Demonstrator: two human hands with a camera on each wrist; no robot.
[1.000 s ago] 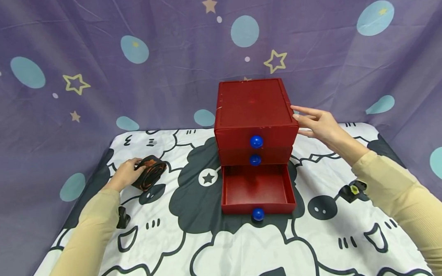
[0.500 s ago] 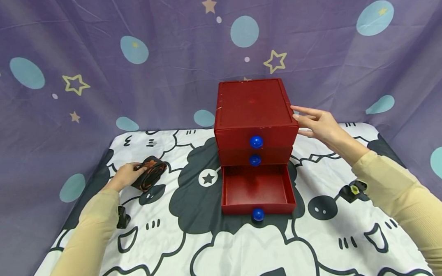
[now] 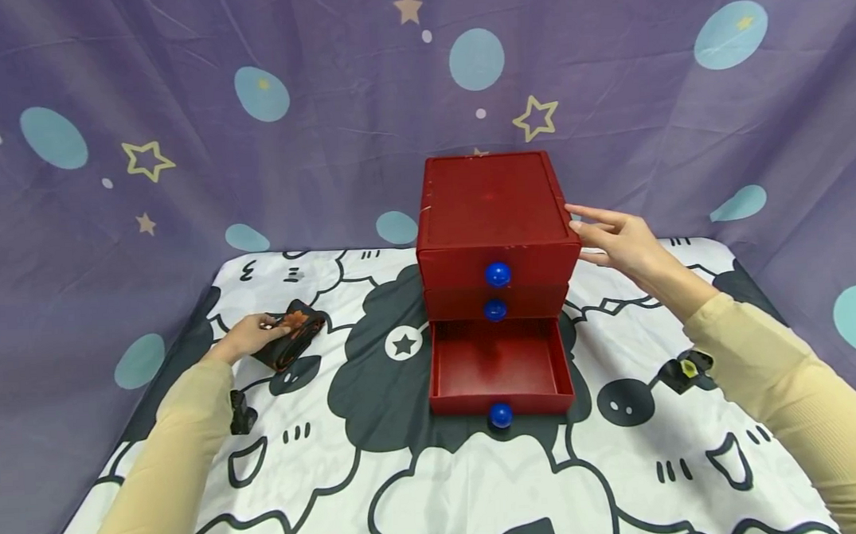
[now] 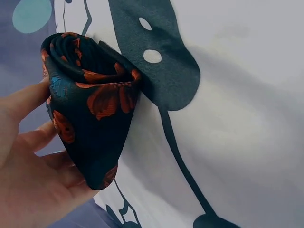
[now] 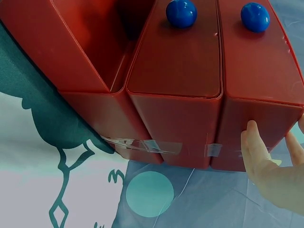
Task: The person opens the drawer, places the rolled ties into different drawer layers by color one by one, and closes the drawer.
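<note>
My left hand [image 3: 248, 337] grips a rolled-up necktie [image 3: 292, 337] on the left of the table. The necktie is dark with orange flowers. In the left wrist view the necktie's [image 4: 102, 109] coil faces up and its pointed end hangs down over the fingers, hiding parts of them. My right hand [image 3: 624, 246] rests with spread, fairly straight fingers against the upper right side of a red drawer cabinet [image 3: 493, 200]. The right wrist view shows a fingertip [image 5: 251, 128] on the top section's side. The bottom drawer [image 3: 500, 363] is pulled out and bare inside.
Blue round knobs sit on the drawer fronts, such as the top knob [image 3: 498, 275]. A black-and-white cartoon cloth [image 3: 381, 508] covers the table. Behind hangs a purple curtain [image 3: 366, 174] with stars and blue ovals. Clear tape [image 5: 164, 146] runs along the cabinet's side.
The necktie has turned slightly under my left hand, so more of its orange flower shows on top. My right hand and the cabinet have stayed put.
</note>
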